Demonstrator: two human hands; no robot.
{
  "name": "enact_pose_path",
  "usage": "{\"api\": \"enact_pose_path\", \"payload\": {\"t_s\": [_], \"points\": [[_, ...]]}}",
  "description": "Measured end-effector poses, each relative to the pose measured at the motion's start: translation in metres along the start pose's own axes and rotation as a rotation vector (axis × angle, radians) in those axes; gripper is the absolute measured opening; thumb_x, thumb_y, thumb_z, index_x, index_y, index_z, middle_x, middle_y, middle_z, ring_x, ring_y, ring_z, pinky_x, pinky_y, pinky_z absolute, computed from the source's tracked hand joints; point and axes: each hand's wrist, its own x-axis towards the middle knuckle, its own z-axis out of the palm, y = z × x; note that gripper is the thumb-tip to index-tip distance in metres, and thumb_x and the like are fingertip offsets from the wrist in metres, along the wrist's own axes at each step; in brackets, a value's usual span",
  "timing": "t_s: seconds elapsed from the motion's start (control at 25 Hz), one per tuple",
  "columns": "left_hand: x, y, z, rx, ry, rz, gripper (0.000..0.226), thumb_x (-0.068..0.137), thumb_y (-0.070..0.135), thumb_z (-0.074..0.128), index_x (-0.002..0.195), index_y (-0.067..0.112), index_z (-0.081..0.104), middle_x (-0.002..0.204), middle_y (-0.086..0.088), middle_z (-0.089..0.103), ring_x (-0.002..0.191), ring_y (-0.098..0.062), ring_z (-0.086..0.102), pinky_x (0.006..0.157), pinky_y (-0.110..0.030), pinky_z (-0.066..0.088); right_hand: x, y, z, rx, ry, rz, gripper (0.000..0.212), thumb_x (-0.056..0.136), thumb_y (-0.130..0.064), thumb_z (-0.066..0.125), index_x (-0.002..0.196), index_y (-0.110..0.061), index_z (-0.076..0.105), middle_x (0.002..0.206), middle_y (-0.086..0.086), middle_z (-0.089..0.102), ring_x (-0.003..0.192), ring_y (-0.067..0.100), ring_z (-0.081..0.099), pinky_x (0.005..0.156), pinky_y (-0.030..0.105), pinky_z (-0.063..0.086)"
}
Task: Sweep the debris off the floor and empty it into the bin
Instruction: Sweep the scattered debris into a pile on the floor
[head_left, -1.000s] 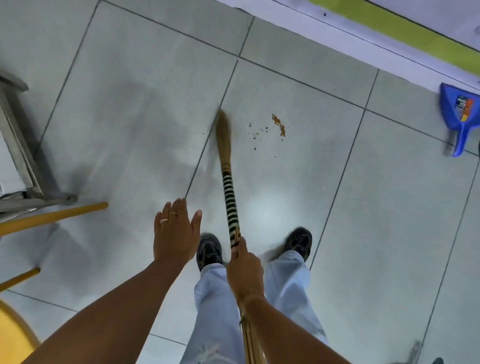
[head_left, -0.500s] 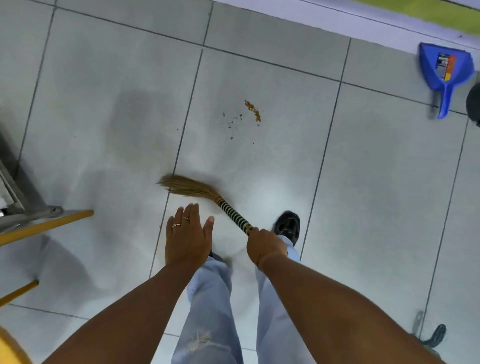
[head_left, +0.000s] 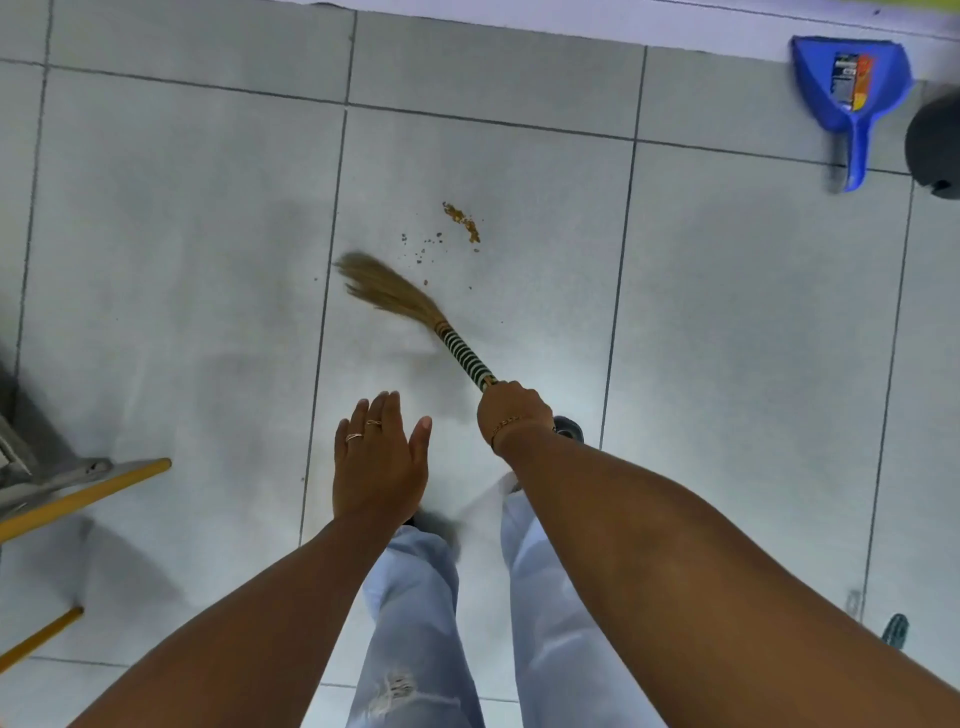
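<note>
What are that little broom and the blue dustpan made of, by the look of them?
The broom: tan bristles that look like dried grass or straw, fine and splayed; its handle seems wrapped in dark and pale striped banding. The dustpan: probably moulded plastic, uniformly blue and smooth, with a printed label.

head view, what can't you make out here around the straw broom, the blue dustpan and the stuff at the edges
- Dark round object, head view: cut off by the right edge; cannot tell whether it is the bin.
- Straw broom: the right hand hides the rest of its striped handle; bristles blurred.
- Blue plastic dustpan: label too small to read.
- Brown debris: too small to identify.
- Grey metal frame: cut off by the left edge.
</note>
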Motion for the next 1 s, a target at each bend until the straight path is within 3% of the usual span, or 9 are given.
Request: {"api": "enact_pose_path", "payload": {"t_s": [0.16,0.36,0.52,0.76,1.0], "points": [[0.001,0.015,0.0,0.004,-0.012,0.007,0.055,0.096,0.038,0.034,0.14,0.004,0.03,0.146,-0.017,0.038,0.14,-0.032,0.024,0.116,-0.044,0.017,0.013,0.014,-0.022,0.05,0.033,0.025,0.037,0.1,-0.02,0.032,0.126,-0.004,0.054,0.124,0.011,0.062,0.113,0.029,0.06,0.086,0.037,0.05],[0.001,0.034,0.008,0.01,-0.032,0.012,0.055,0.096,0.037,0.035,0.14,0.005,0.03,0.146,-0.016,0.038,0.14,-0.031,0.023,0.116,-0.044,0.016,0.028,0.038,-0.042,0.115,0.05,0.058,0.036,0.1,-0.02,0.032,0.125,-0.005,0.052,0.124,0.01,0.061,0.113,0.028,0.059,0.081,0.036,0.047],[0.001,0.05,0.018,0.028,-0.045,0.018,0.055,0.096,0.037,0.036,0.14,0.004,0.03,0.146,-0.017,0.039,0.14,-0.032,0.023,0.116,-0.044,0.016,0.022,0.058,-0.056,0.029,0.102,-0.062,0.039,0.1,-0.017,0.03,0.136,-0.008,0.04,0.124,0.014,0.058,0.112,0.032,0.058,0.074,0.037,0.043],[-0.002,0.076,0.018,-0.003,-0.025,0.027,0.057,0.095,0.038,0.033,0.141,0.005,0.027,0.149,-0.017,0.034,0.141,-0.031,0.021,0.117,-0.045,0.014,-0.013,0.102,-0.041,0.076,0.27,-0.159,0.049,0.102,-0.026,0.029,0.15,-0.02,0.023,0.111,0.019,0.06,0.095,0.037,0.063,0.073,0.038,0.047],[0.02,0.068,0.006,-0.011,0.031,0.063,0.056,0.095,0.037,0.036,0.139,0.003,0.029,0.147,-0.018,0.035,0.139,-0.034,0.025,0.115,-0.046,0.018,-0.036,0.08,0.007,0.484,0.092,0.115,0.056,0.099,-0.023,0.03,0.151,-0.036,0.012,0.126,0.018,0.057,0.109,0.036,0.059,0.092,0.04,0.049]]}}
